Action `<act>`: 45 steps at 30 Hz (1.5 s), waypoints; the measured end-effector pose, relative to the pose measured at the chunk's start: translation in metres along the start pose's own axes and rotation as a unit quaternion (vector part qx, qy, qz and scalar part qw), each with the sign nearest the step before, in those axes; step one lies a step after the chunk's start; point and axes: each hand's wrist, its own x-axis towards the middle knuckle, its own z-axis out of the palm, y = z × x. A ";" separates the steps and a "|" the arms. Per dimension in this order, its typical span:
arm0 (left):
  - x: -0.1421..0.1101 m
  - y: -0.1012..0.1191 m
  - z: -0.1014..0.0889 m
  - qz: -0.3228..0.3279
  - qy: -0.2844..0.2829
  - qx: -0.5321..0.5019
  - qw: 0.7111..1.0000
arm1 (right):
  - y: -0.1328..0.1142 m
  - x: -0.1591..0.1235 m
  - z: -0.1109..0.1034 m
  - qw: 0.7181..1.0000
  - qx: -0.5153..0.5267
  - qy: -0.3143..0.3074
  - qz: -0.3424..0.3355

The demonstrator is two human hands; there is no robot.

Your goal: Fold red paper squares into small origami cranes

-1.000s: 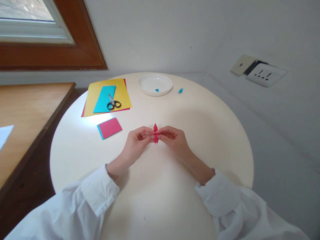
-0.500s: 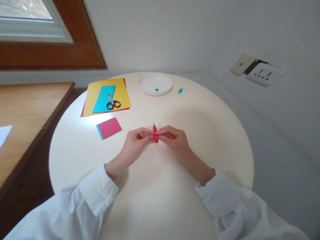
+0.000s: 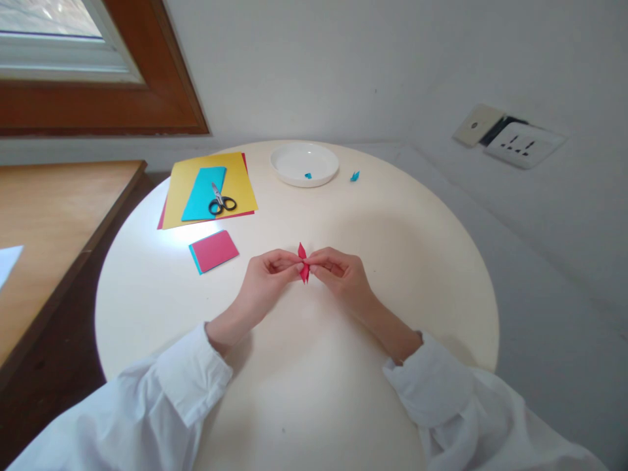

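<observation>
Thumb and forefinger of the left hand [image 3: 272,271] pinch the near side of a small pink folded paper [image 3: 304,275], pressed closely with only the paper between; the right hand [image 3: 343,269] pinches its other side likewise, the remaining fingers of both curled. The paper sits between the hands, its points sticking out above and below the fingertips, over the round white table [image 3: 304,379]. Leftward lies a pink card [image 3: 218,252] atop blue; beyond, scissors [image 3: 223,205] rest on blue paper [image 3: 199,196] and a yellow sheet [image 3: 240,186]. A white plate [image 3: 287,178] stands farther off, holding a blue scrap [image 3: 308,175].
</observation>
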 end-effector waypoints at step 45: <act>0.000 0.000 -0.002 0.110 0.022 0.122 0.986 | -0.001 0.001 0.007 0.997 0.024 -0.003 0.074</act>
